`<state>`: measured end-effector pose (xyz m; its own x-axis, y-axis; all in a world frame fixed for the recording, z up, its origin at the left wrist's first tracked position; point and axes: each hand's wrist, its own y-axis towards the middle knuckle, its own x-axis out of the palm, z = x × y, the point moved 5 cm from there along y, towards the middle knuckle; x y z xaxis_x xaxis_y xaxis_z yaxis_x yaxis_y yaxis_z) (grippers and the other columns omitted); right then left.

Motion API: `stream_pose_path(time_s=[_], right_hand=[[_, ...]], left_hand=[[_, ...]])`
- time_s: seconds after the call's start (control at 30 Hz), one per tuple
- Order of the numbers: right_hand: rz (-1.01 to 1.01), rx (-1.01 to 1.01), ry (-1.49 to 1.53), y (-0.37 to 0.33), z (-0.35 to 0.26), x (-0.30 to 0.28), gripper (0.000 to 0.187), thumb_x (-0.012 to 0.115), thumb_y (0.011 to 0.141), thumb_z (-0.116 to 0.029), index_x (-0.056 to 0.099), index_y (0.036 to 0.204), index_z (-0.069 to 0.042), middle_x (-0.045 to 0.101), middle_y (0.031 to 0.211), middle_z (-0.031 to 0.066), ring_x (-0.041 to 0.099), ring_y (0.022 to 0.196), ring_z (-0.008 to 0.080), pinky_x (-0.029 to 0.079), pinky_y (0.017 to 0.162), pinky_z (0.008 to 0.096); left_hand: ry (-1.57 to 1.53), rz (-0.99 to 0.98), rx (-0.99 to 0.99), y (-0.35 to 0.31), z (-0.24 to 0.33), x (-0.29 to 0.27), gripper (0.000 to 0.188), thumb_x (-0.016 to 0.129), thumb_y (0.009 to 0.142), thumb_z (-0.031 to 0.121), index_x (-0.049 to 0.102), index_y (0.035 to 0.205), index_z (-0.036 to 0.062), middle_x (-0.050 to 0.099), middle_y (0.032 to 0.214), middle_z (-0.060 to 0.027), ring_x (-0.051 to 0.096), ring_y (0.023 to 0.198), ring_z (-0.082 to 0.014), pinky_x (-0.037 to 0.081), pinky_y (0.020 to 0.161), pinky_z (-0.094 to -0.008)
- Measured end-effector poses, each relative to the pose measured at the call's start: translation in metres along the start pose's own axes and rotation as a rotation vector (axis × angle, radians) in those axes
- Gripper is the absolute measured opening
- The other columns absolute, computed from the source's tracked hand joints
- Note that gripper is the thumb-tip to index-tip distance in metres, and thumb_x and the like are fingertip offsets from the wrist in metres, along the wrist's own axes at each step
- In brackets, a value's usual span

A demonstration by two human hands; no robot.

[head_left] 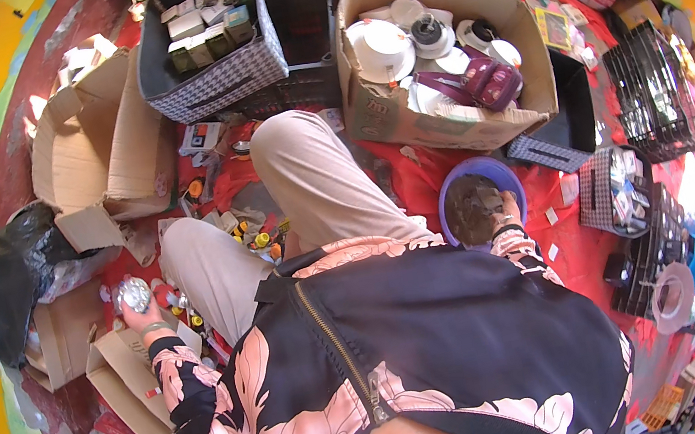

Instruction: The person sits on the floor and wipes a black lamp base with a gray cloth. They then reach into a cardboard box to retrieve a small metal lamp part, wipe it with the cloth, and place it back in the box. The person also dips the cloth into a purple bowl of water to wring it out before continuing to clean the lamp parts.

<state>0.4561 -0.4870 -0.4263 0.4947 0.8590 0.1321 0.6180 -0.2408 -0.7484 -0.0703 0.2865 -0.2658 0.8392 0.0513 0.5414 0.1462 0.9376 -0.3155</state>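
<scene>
At the left, my left hand (142, 318) is closed around a shiny, silvery rounded object (134, 294), whose exact kind I cannot make out. It is held above an opened cardboard box (128, 386). On the right, my right hand (509, 213) reaches into a purple basin (446, 216) of murky brown water. Its fingers are curled at a dark, wet, cloth-like piece (484, 198) in the water; what they grip is partly hidden. Small yellow-capped bottles (261, 240) lie on the floor beside my bent knees.
Ahead stand a patterned fabric bin (218, 91) of small boxes and a cardboard carton (452, 126) of white round fixtures. An open cardboard box (89, 151) and a black plastic bag (27, 273) are at the left. Black crates (656, 93) line the right side.
</scene>
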Motion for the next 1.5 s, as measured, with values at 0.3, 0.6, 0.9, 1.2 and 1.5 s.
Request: stream_pose_path(time_s=[0.3, 0.6, 0.9, 1.2, 1.5], right_hand=[[-0.121, -0.247, 0.228, -0.010, -0.040, -0.013, 0.031, 0.059, 0.083, -0.026, 0.056, 0.105, -0.005, 0.064, 0.096, 0.0114, 0.064, 0.079, 0.0271, 0.054, 0.068, 0.0386], [-0.185, -0.145, 0.428, -0.078, -0.079, 0.019, 0.019, 0.058, 0.084, -0.028, 0.055, 0.083, -0.009, 0.064, 0.083, 0.0139, 0.063, 0.073, 0.0328, 0.053, 0.065, 0.0472], [-0.638, -0.223, 0.469, -0.251, -0.147, 0.076, 0.036, 0.045, 0.089, -0.029, 0.055, 0.103, 0.002, 0.061, 0.105, 0.0162, 0.059, 0.097, 0.0329, 0.045, 0.091, 0.0464], [-0.029, -0.953, -0.092, -0.301, -0.121, 0.073, 0.038, 0.053, 0.090, -0.020, 0.048, 0.122, 0.000, 0.053, 0.121, 0.0121, 0.050, 0.112, 0.0198, 0.038, 0.096, 0.0310], [0.321, -0.859, -0.470, -0.199, -0.132, 0.044, 0.042, 0.046, 0.088, -0.028, 0.051, 0.119, 0.000, 0.048, 0.123, 0.0256, 0.044, 0.116, 0.0382, 0.033, 0.098, 0.0360]], left_hand=[[0.479, 0.488, -0.142, 0.020, -0.067, -0.004, 0.067, 0.049, 0.082, 0.051, 0.035, 0.124, 0.0000, 0.046, 0.119, -0.0151, 0.045, 0.110, -0.0317, 0.037, 0.094, -0.0435], [0.780, -0.448, 0.382, -0.007, -0.084, 0.380, 0.030, 0.048, 0.089, 0.020, 0.064, 0.100, -0.0031, 0.063, 0.101, -0.0071, 0.055, 0.082, -0.0135, 0.044, 0.075, -0.0262], [0.945, -1.491, -1.017, -0.458, -0.340, 0.497, 0.056, 0.046, 0.089, 0.047, 0.047, 0.124, 0.0026, 0.049, 0.125, -0.0141, 0.048, 0.113, -0.0267, 0.034, 0.097, -0.0442], [0.412, -1.201, -1.538, -0.558, -0.440, 0.443, 0.022, 0.048, 0.090, 0.033, 0.053, 0.096, 0.0123, 0.059, 0.086, -0.0042, 0.058, 0.078, -0.0200, 0.048, 0.076, -0.0401], [0.433, -1.351, -1.674, -0.557, -0.407, 0.436, 0.023, 0.039, 0.090, 0.007, 0.055, 0.106, 0.0105, 0.062, 0.097, -0.0039, 0.060, 0.086, -0.0180, 0.049, 0.076, -0.0333]])
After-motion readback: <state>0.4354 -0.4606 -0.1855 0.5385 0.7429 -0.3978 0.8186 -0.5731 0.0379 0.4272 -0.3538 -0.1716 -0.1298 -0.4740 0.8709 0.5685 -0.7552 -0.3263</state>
